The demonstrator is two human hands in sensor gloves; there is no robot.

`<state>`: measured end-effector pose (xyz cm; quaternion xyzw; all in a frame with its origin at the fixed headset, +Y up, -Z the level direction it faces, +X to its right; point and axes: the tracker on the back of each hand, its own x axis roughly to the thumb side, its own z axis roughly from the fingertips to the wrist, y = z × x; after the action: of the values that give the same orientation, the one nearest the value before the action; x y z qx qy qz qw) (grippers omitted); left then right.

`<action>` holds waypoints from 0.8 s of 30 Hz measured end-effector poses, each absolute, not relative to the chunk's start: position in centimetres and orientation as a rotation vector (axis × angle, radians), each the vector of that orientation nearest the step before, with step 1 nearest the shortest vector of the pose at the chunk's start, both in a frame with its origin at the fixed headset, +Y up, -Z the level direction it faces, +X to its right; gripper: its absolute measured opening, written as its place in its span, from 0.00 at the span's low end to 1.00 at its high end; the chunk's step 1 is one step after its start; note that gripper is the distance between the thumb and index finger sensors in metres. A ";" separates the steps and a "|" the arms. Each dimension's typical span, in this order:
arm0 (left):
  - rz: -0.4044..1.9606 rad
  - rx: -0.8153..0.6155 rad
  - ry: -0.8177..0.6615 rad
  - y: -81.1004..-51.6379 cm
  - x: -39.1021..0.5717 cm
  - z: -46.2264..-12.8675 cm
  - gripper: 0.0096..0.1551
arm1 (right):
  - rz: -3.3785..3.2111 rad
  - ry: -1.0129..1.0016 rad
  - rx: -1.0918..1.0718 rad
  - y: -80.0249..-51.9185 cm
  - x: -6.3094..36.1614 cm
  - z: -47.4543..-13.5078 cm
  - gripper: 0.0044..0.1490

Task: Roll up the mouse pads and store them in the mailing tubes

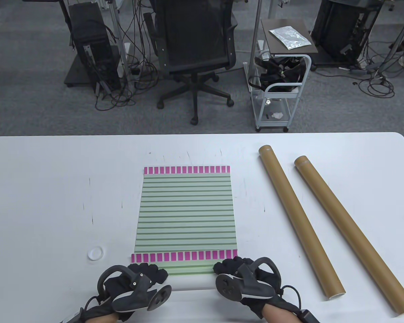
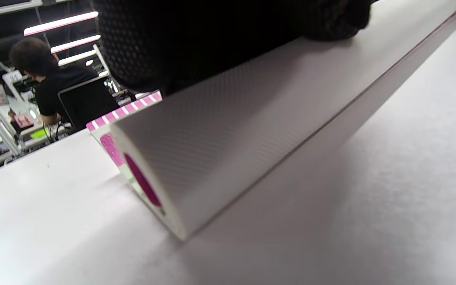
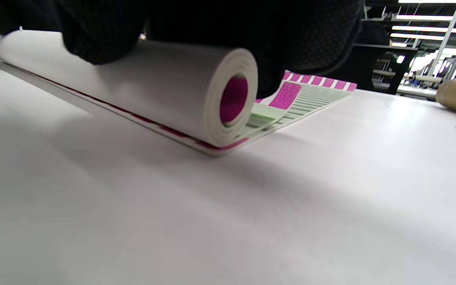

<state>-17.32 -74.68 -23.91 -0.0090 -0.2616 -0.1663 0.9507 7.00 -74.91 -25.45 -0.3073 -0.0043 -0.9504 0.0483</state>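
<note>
I've got both hands on the started roll at the near end of the mouse pad (image 1: 186,215): left hand (image 1: 138,286) and right hand (image 1: 245,279) each have fingers curled over the roll's top, one at each end. The roll's long axis runs left-right across the table (image 1: 54,188), and the flat striped part lies straight ahead of my grip, so I'd say the next push goes directly away from me. Two mailing tubes (image 1: 299,220) lie well off to the right, nearer my right hand.

Gloved hand (image 2: 212,35) atop rolled, perhaps loosely, mouse pad (image 2: 232,130)
</note>
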 end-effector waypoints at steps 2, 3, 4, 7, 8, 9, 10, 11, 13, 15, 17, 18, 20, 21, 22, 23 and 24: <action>-0.332 0.009 -0.509 -74.8 -17.5 -23.9 0.25 | -2.921 -0.040 -0.934 -75.0 6.9 -25.6 0.34; -0.355 0.063 -0.501 -74.7 -17.5 -23.7 0.24 | -2.920 -0.047 -0.926 -75.1 6.8 -25.7 0.33; -0.372 0.113 -0.489 -74.5 -17.5 -23.6 0.24 | -2.928 -0.042 -0.918 -75.2 6.9 -25.7 0.33; -0.347 0.104 -0.524 -74.2 -16.9 -23.3 0.29 | -2.938 -0.060 -0.899 -75.4 6.9 -25.9 0.33; -0.359 0.087 -0.517 -74.7 -16.7 -23.3 0.29 | -2.946 -0.065 -0.893 -75.5 6.9 -26.0 0.33; -0.411 0.095 -0.509 -74.8 -16.6 -23.4 0.30 | -2.955 -0.076 -0.884 -75.6 7.0 -26.0 0.34; -0.435 0.090 -0.506 -74.8 -16.7 -23.5 0.30 | -2.958 -0.081 -0.880 -75.7 7.0 -26.1 0.34; -0.381 0.076 -0.507 -74.8 -16.8 -23.7 0.30 | -2.953 -0.078 -0.879 -75.6 7.1 -26.1 0.34; -0.335 0.039 -0.492 -74.9 -17.2 -24.0 0.29 | -2.938 -0.043 -0.877 -75.4 7.3 -25.9 0.37; -0.300 0.008 -0.481 -75.0 -17.5 -24.4 0.29 | -2.925 -0.044 -0.881 -75.5 7.4 -25.9 0.41; -0.286 -0.020 -0.484 -75.1 -17.5 -24.5 0.29 | -2.903 -0.045 -0.866 -75.8 7.2 -26.0 0.40; -0.289 -0.021 -0.488 -75.1 -17.5 -24.5 0.30 | -2.893 -0.042 -0.866 -75.7 7.2 -26.0 0.40; -0.321 -0.023 -0.502 -75.2 -17.5 -24.4 0.33 | -2.897 -0.068 -0.882 -75.6 7.1 -26.2 0.39; -0.332 -0.022 -0.510 -75.1 -17.6 -24.3 0.33 | -2.900 -0.099 -0.904 -75.5 7.2 -26.2 0.39; -0.318 -0.036 -0.526 -74.9 -17.7 -24.2 0.33 | -2.916 -0.140 -0.927 -75.4 7.2 -26.1 0.39; -0.306 -0.046 -0.538 -74.7 -17.9 -24.2 0.32 | -2.922 -0.157 -0.939 -75.4 7.2 -26.0 0.39; -0.293 -0.045 -0.535 -74.6 -18.2 -24.2 0.32 | -2.929 -0.152 -0.948 -75.5 7.2 -25.9 0.39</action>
<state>-18.22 -74.62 -24.15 -0.0223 -0.2634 -0.1443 0.9536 7.25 -75.48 -25.86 -0.3075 -0.0492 -0.9498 0.0294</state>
